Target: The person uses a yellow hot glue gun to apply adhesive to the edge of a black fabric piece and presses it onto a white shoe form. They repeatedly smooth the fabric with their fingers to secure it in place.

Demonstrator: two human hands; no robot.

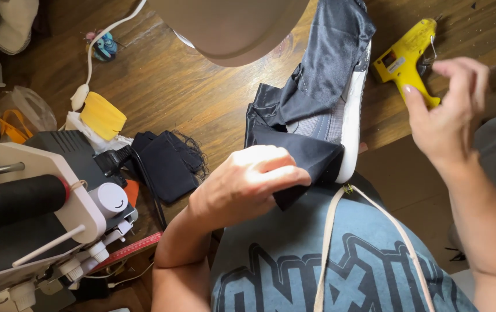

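Seen from above, a person sat over a dark wooden floor (190,86) with a white-soled shoe (349,124) propped against their lap, dark satin fabric (323,63) draped over its upper. The left hand (248,182) was closed in a pinch on a folded edge of the fabric, pressing it against the heel end of the shoe. The right hand (447,115) was raised and apart from the shoe, fingers loosely spread and gripping nothing, just in front of a yellow hot glue gun (407,58) lying on the floor. Judged from this, the slippery fabric could slide or pucker if the pinch eased, since only one hand held it; and the glue gun's tip, if hot, could burn fingers that closed on it carelessly, or string glue onto the fabric. Around them lay clutter: a sewing machine (34,202) with a black thread spool (17,199) at the left, a small pile of black fabric scraps (170,162), a roll of yellow tape (102,115) and a white cord (106,34). A tan rounded shape (230,29) at the top edge hid part of the floor, and a pale strap (329,242) hung across the person's blue printed shirt (329,260).
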